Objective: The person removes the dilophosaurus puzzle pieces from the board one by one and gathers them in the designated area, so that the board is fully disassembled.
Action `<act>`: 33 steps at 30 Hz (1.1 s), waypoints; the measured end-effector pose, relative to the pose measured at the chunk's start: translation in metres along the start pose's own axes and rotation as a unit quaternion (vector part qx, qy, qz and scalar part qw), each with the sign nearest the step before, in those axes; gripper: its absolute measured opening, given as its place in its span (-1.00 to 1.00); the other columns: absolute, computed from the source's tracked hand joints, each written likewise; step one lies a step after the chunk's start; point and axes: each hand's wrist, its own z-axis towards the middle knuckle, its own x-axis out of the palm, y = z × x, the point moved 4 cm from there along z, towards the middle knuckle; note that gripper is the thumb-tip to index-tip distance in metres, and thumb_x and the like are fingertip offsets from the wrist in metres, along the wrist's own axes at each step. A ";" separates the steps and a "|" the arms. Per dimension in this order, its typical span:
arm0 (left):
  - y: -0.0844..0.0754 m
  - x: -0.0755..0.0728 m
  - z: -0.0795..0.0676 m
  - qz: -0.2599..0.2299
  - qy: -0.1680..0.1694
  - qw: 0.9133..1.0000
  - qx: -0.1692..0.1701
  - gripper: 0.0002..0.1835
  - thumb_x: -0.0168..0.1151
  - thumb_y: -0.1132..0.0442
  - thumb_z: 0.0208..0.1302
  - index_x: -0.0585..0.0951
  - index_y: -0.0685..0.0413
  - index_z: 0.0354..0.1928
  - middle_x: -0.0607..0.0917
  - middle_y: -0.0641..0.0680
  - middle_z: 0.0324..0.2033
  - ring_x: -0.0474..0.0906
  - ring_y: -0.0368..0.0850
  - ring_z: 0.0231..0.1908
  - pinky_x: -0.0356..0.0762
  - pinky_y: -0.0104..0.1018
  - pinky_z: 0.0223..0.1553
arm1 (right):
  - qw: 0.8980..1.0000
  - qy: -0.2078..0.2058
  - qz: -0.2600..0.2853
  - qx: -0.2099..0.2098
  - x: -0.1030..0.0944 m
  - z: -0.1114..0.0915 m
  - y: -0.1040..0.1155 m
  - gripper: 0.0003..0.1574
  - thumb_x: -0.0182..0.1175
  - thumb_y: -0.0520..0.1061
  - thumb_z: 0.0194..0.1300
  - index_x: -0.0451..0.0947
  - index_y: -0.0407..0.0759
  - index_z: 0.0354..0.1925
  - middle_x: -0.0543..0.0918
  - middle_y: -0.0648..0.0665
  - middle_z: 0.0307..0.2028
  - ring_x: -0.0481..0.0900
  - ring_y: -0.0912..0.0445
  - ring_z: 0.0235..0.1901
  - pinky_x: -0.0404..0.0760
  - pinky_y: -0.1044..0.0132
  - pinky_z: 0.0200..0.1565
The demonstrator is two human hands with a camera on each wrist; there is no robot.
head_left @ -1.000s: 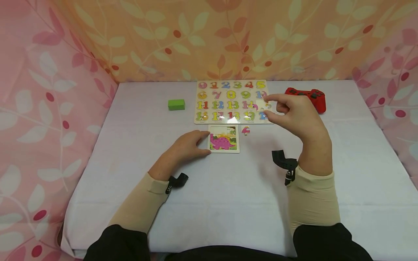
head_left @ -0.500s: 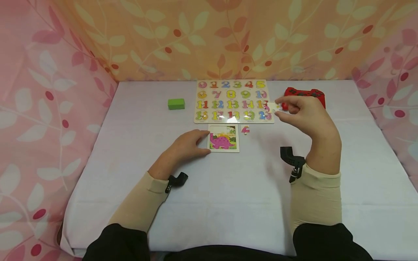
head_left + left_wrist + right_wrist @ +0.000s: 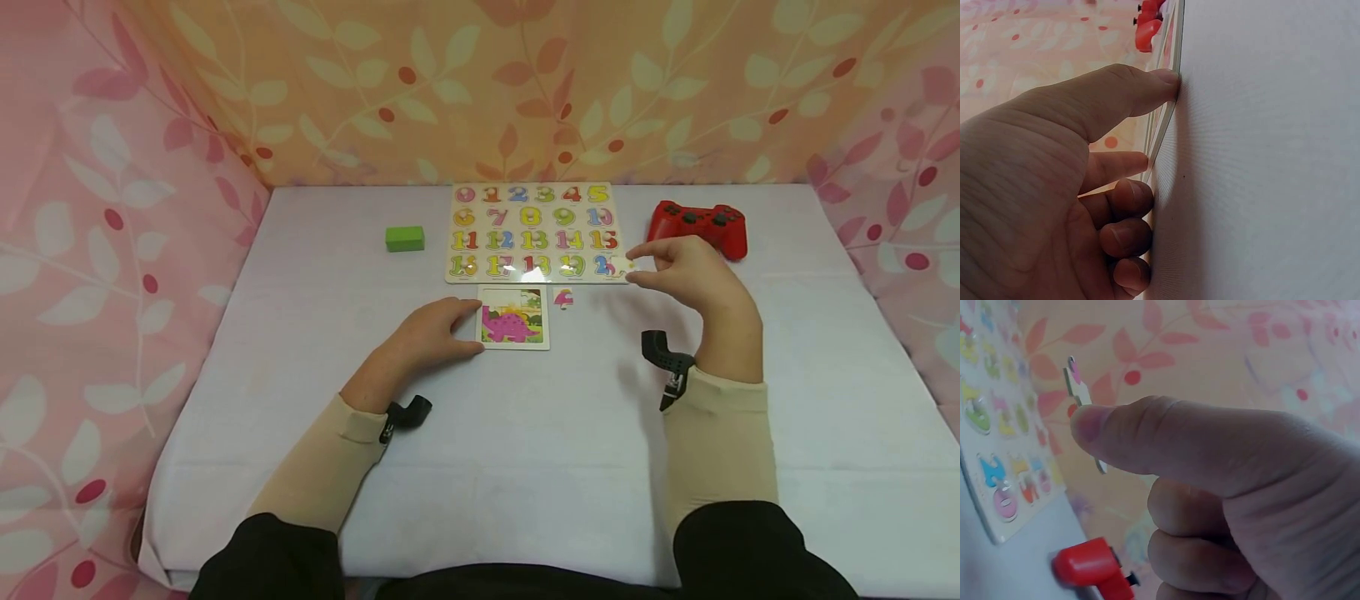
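Left hand (image 3: 420, 340): thumb and forefinger spread well apart, tips touching the left side of a dinosaur puzzle (image 3: 513, 327) on the white table (image 3: 480, 467). Right hand (image 3: 693, 271): thumb and forefinger closed in a pinch on a puzzle piece (image 3: 1080, 392), over the near right corner of a number board (image 3: 550, 229); remaining fingers curled. One loose piece (image 3: 564, 299), pink, just right of the puzzle. Red game controller (image 3: 697, 227), far right. Green block (image 3: 405, 239), far left.

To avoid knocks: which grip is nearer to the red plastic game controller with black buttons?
Right. The right grip, pinching a thin printed puzzle piece, is on the person's side of the controller; the left grip is farther leftward, touching the left edge of the square dinosaur puzzle.
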 end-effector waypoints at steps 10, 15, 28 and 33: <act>-0.002 -0.001 -0.001 -0.001 0.002 1.000 -0.002 -0.18 0.48 -0.05 0.23 0.41 -0.06 0.50 0.59 0.00 0.14 0.44 -0.05 0.07 0.46 -0.07 0.21 | 0.999 0.048 0.005 -0.002 0.025 0.022 -0.024 -0.47 0.44 0.09 0.27 0.69 -0.08 0.14 0.26 -0.04 -0.63 0.23 0.09 -0.52 0.23 0.17 -0.39; -0.003 -0.002 -0.001 -0.001 0.004 1.000 -0.004 -0.18 0.48 -0.04 0.22 0.42 -0.05 0.49 0.60 -0.01 0.07 0.44 -0.03 0.01 0.46 -0.07 0.17 | 0.997 0.075 0.014 0.004 0.037 0.028 -0.030 -0.48 0.46 0.11 0.25 0.70 -0.07 0.11 0.37 -0.08 -0.59 0.35 0.03 -0.42 0.29 0.13 -0.29; -0.001 -0.001 0.001 0.003 0.004 1.000 -0.001 -0.18 0.47 -0.07 0.23 0.42 -0.06 0.49 0.56 -0.02 -0.16 0.43 -0.04 -0.09 0.47 -0.13 -0.03 | 0.994 0.106 0.037 0.009 0.060 0.038 -0.030 -0.53 0.43 0.03 0.28 0.68 -0.11 0.10 0.38 -0.15 -0.43 0.35 -0.03 -0.23 0.31 0.12 -0.20; -0.001 0.000 0.001 0.004 0.000 1.000 -0.005 -0.18 0.48 -0.08 0.22 0.42 -0.09 0.49 0.56 -0.04 -0.17 0.44 -0.05 -0.09 0.48 -0.14 -0.05 | 0.993 0.107 0.039 0.015 0.062 0.038 -0.029 -0.55 0.43 0.02 0.28 0.65 -0.07 0.10 0.39 -0.17 -0.42 0.36 -0.04 -0.27 0.31 0.11 -0.23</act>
